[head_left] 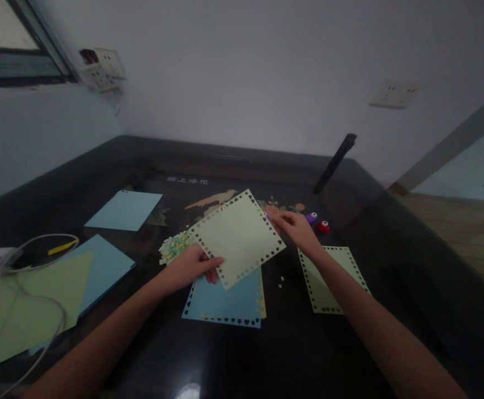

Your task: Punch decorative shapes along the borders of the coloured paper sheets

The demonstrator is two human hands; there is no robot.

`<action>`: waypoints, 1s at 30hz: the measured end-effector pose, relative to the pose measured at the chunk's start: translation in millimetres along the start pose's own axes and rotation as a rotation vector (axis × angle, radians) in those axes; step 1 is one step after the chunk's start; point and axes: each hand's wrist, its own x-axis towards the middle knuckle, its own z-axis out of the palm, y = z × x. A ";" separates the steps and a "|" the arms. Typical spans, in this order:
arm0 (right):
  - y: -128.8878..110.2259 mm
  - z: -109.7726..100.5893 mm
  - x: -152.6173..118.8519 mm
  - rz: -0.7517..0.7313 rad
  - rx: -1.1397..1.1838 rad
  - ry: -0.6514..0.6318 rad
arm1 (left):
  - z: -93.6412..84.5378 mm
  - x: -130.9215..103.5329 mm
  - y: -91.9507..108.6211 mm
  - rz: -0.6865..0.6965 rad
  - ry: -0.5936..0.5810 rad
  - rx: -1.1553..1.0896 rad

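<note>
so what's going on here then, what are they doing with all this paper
Someone's left hand holds a pale green sheet with shaped holes along its edges. Their right hand is at its right edge, beside a small purple object; its exact grip is unclear. Below is a blue sheet, also edged with holes. A pile of small paper bits lies near the left hand, and another hole-edged sheet is partly under the right forearm.

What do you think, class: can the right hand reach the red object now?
Probably yes: the red object lies close beside the right hand, uncovered, though that hand is busy at the raised sheet.
</note>
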 end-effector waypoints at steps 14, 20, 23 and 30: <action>4.1 30.5 28.2 0.040 -0.273 0.135 | -3.2 3.6 -3.5 0.014 0.242 -0.062; 2.8 6.3 0.8 0.069 -0.027 0.081 | 10.6 -0.1 6.1 -0.005 0.259 -0.170; -0.8 -10.7 -34.4 0.105 0.143 0.010 | 22.6 0.0 12.0 -0.011 0.245 -0.220; -6.7 -23.2 -107.8 0.237 0.674 -0.038 | 73.4 11.1 30.4 -0.029 0.133 -0.351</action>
